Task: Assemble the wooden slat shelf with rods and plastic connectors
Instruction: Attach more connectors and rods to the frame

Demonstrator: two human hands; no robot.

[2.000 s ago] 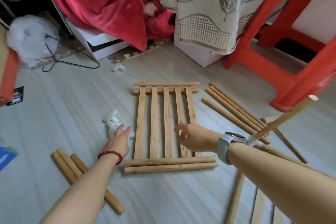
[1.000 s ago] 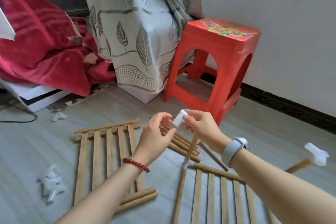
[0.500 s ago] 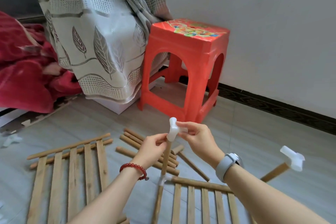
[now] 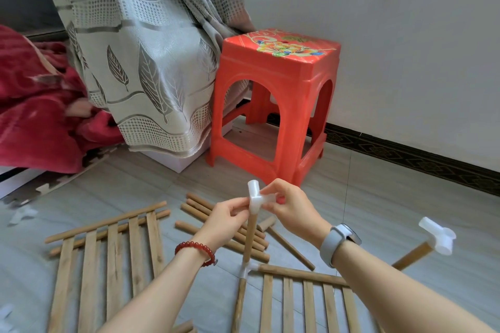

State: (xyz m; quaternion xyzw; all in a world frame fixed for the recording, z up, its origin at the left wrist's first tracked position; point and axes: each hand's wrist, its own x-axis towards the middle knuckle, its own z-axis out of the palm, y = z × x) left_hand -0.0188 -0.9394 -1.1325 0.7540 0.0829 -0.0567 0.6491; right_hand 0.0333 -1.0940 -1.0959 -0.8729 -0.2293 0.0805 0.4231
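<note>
A white plastic connector sits on top of an upright wooden rod. My left hand pinches the connector from the left, and my right hand pinches its side arm from the right. The rod's foot stands in another white connector at the corner of a slat panel lying on the floor. A second upright rod at the right carries a white connector. Another slat panel lies flat at the left.
Loose wooden rods lie on the floor behind my hands. A red plastic stool stands close behind, next to a grey leaf-patterned curtain. A red blanket is at the left. Spare white connectors lie far left.
My left hand went from the floor up to meet my right hand, and both set a white connector onto the top of the upright rod. The view swung right and up.
</note>
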